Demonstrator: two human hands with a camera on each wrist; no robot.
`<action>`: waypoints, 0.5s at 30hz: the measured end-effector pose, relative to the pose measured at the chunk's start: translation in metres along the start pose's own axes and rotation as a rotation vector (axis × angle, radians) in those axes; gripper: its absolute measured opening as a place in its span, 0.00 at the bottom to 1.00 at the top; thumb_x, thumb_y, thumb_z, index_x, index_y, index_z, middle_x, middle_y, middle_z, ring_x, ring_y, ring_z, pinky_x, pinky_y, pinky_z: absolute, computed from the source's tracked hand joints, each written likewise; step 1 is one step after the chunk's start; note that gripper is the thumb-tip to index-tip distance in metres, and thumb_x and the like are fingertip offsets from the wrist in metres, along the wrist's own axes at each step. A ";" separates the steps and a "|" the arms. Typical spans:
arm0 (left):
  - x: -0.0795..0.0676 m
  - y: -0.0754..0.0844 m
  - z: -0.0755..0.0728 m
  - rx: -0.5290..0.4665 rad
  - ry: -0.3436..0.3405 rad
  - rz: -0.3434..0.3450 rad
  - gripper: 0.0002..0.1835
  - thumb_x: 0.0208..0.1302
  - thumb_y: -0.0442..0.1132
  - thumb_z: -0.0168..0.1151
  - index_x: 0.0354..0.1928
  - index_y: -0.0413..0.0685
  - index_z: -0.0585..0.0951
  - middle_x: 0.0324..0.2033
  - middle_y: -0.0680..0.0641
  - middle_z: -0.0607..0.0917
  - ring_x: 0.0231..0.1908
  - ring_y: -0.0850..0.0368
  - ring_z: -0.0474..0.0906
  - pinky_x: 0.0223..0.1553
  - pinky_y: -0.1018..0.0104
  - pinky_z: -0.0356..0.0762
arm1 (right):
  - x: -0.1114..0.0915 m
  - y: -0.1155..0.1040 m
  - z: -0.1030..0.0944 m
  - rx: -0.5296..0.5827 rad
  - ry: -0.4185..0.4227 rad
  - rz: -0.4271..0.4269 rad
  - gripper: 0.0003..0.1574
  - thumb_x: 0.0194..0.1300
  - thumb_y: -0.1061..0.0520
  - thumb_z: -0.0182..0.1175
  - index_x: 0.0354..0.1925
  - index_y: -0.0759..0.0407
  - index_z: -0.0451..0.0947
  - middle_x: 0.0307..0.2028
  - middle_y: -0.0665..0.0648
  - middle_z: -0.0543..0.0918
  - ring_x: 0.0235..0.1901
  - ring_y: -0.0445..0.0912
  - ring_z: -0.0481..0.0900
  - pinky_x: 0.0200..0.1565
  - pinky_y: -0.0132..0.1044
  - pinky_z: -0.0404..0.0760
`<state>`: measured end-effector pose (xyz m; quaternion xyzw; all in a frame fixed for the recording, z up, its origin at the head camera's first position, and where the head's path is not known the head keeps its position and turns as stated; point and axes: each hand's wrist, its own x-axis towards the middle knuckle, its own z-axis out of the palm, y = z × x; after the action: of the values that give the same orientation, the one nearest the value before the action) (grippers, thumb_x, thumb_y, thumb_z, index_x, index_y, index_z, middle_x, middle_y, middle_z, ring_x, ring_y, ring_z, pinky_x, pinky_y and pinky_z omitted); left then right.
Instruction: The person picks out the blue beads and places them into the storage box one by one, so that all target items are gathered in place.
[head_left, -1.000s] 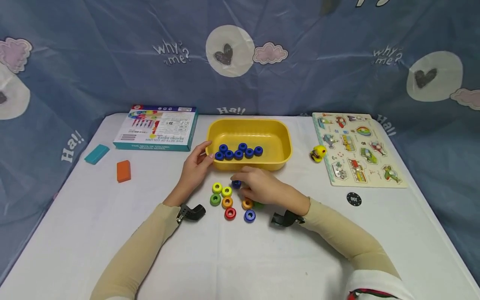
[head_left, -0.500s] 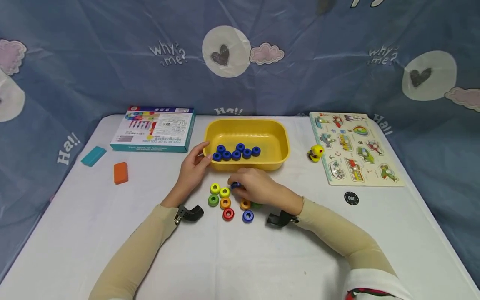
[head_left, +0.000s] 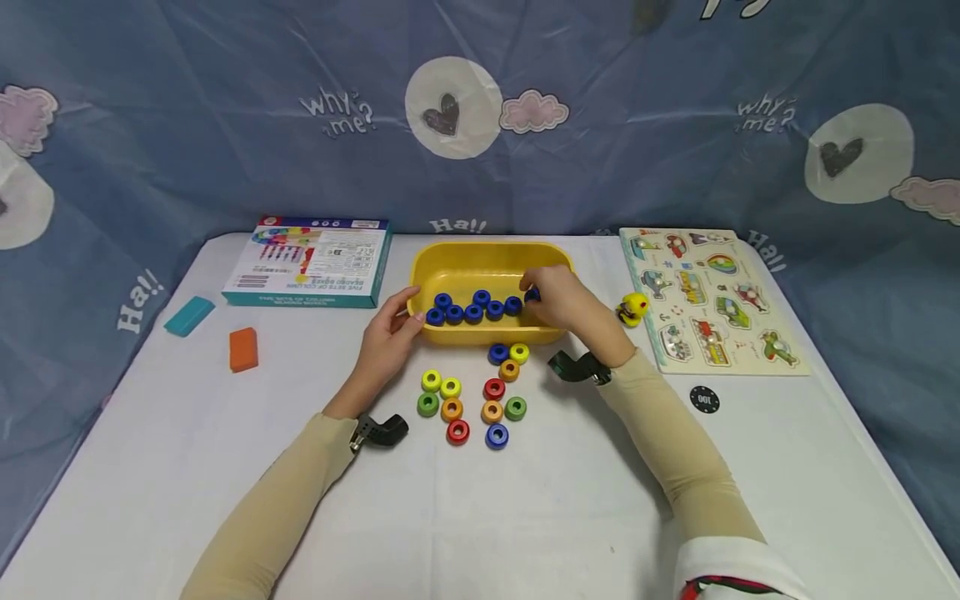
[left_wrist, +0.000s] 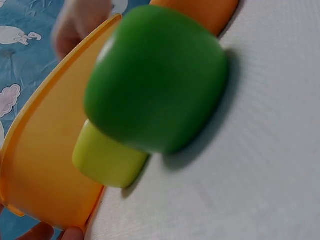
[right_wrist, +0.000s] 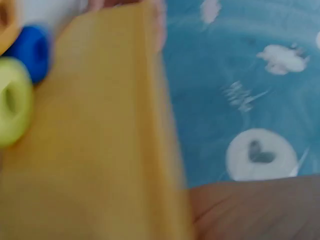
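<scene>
My left hand [head_left: 385,340] grips the left end of a yellow plastic tray [head_left: 487,336], thumb at the front corner. Several dark blue ring beads [head_left: 473,313] lie inside it, along the front left. My right hand [head_left: 558,298] pinches one blue bead [head_left: 532,294] over the tray's right part; whether that bead touches the floor of the tray cannot be told. On the cloth before the tray lie loose beads: yellow [head_left: 431,381], green [head_left: 515,407], orange [head_left: 492,412], red [head_left: 457,432] and blue [head_left: 497,436]. A green bead [left_wrist: 157,80] looms large in the left wrist view.
A toy box [head_left: 309,262] lies back left, with teal [head_left: 189,316] and orange [head_left: 243,349] blocks near it. To the right are a small yellow toy figure [head_left: 632,309], a picture puzzle board [head_left: 712,302] and a black chip [head_left: 704,399].
My right hand has moved from the loose beads up and right over the tray, carrying a blue bead. Beads it covered now show. My left hand stays at the tray's left end.
</scene>
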<state>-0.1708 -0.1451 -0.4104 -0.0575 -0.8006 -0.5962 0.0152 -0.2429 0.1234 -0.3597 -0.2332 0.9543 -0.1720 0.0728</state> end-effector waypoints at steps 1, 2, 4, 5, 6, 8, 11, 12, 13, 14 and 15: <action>0.000 0.000 0.000 0.001 0.001 0.001 0.26 0.73 0.37 0.51 0.70 0.43 0.65 0.72 0.42 0.63 0.65 0.42 0.69 0.64 0.51 0.73 | 0.002 0.003 0.003 -0.010 -0.048 0.027 0.19 0.62 0.61 0.63 0.52 0.66 0.80 0.49 0.63 0.84 0.46 0.53 0.81 0.51 0.45 0.82; 0.000 0.000 0.000 0.003 0.002 0.004 0.26 0.73 0.37 0.51 0.70 0.42 0.65 0.72 0.42 0.63 0.65 0.41 0.69 0.64 0.51 0.73 | 0.004 0.005 0.005 -0.016 -0.089 0.045 0.20 0.61 0.60 0.64 0.53 0.65 0.79 0.50 0.63 0.84 0.45 0.53 0.80 0.51 0.45 0.81; 0.000 0.000 0.000 0.004 0.001 0.008 0.26 0.73 0.37 0.51 0.70 0.42 0.64 0.72 0.41 0.63 0.65 0.41 0.69 0.64 0.51 0.73 | 0.007 0.007 0.009 -0.012 -0.137 0.057 0.22 0.61 0.60 0.66 0.53 0.65 0.79 0.50 0.62 0.83 0.44 0.52 0.79 0.51 0.44 0.81; 0.000 0.000 0.000 0.003 0.000 0.010 0.26 0.73 0.37 0.51 0.70 0.42 0.64 0.72 0.41 0.63 0.65 0.41 0.69 0.64 0.50 0.73 | 0.008 0.008 0.011 -0.003 -0.149 0.058 0.22 0.61 0.60 0.66 0.54 0.64 0.78 0.50 0.62 0.83 0.43 0.52 0.78 0.50 0.44 0.81; 0.000 0.000 0.000 0.002 -0.001 0.009 0.26 0.73 0.37 0.51 0.70 0.42 0.64 0.72 0.41 0.63 0.65 0.41 0.69 0.64 0.51 0.73 | 0.010 0.008 0.012 0.011 -0.152 0.056 0.23 0.61 0.60 0.66 0.54 0.64 0.78 0.50 0.62 0.83 0.42 0.52 0.78 0.49 0.44 0.80; 0.000 0.000 0.000 -0.001 -0.004 0.005 0.26 0.73 0.37 0.51 0.71 0.42 0.64 0.72 0.41 0.63 0.65 0.41 0.69 0.64 0.50 0.73 | 0.011 0.008 0.014 0.027 -0.157 0.058 0.23 0.61 0.61 0.66 0.54 0.63 0.77 0.49 0.62 0.83 0.41 0.51 0.77 0.48 0.43 0.80; 0.000 0.000 0.000 -0.003 -0.004 0.001 0.26 0.73 0.37 0.51 0.71 0.42 0.64 0.72 0.41 0.63 0.65 0.41 0.69 0.64 0.50 0.73 | 0.013 0.008 0.015 0.045 -0.158 0.064 0.23 0.61 0.61 0.65 0.55 0.63 0.77 0.48 0.61 0.83 0.42 0.51 0.78 0.49 0.42 0.81; 0.000 0.000 0.000 -0.002 -0.004 0.001 0.26 0.73 0.37 0.51 0.70 0.42 0.64 0.72 0.42 0.63 0.65 0.41 0.69 0.64 0.51 0.73 | 0.013 0.008 0.015 0.050 -0.158 0.066 0.22 0.62 0.60 0.65 0.54 0.63 0.77 0.48 0.61 0.83 0.43 0.51 0.78 0.50 0.43 0.81; 0.000 0.000 0.000 -0.001 -0.003 0.002 0.26 0.73 0.37 0.51 0.71 0.42 0.64 0.72 0.42 0.63 0.66 0.41 0.69 0.64 0.51 0.73 | 0.013 0.008 0.016 0.053 -0.159 0.064 0.22 0.62 0.60 0.65 0.54 0.62 0.77 0.48 0.61 0.83 0.43 0.51 0.79 0.50 0.43 0.81; 0.000 0.000 0.000 0.001 -0.002 0.003 0.26 0.73 0.37 0.51 0.71 0.42 0.64 0.72 0.42 0.63 0.66 0.41 0.69 0.64 0.51 0.73 | 0.013 0.009 0.015 0.058 -0.158 0.062 0.22 0.62 0.60 0.65 0.54 0.62 0.77 0.47 0.61 0.83 0.44 0.52 0.79 0.51 0.43 0.81; 0.000 0.000 0.000 0.002 -0.002 0.003 0.26 0.73 0.37 0.51 0.71 0.42 0.64 0.72 0.42 0.62 0.66 0.41 0.68 0.64 0.51 0.73 | 0.013 0.009 0.016 0.064 -0.158 0.057 0.21 0.62 0.60 0.65 0.54 0.62 0.77 0.47 0.62 0.83 0.45 0.52 0.79 0.52 0.43 0.81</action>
<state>-0.1705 -0.1452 -0.4108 -0.0593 -0.8010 -0.5955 0.0157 -0.2551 0.1199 -0.3782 -0.2162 0.9459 -0.1814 0.1602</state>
